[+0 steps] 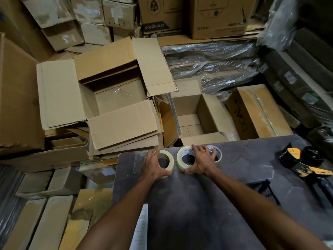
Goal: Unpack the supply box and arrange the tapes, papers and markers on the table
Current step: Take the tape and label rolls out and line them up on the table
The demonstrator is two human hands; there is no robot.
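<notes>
Three tape rolls sit in a row along the far edge of your bench (198, 204), at about twelve o'clock from where you stand. Your left hand (154, 166) is spread over the left tape roll (166, 162), thumb curled against its near rim and fingers round its nine o'clock side — a loose cupping hold, not a lift. Your right hand (201, 160) spans the other two: thumb pressed to the near rim of the middle tape roll (183, 157), fingers splayed over toward the right tape roll (216, 153) at its two o'clock.

To do this step well, slide the rolls flat instead of lifting them, and draw them back from the edge, since all three lie close to the drop toward the open boxes beyond. Even out the gaps: the left and middle rolls are just beside each other, and the middle and right ones look to be touching or nearly so under your fingers — I cannot tell which.

Off at three o'clock a black-and-yellow tape dispenser (299, 161) lies well apart from the row. The small open carton (194, 112) past the bench at twelve o'clock looks empty; no papers or markers show on the bench.
</notes>
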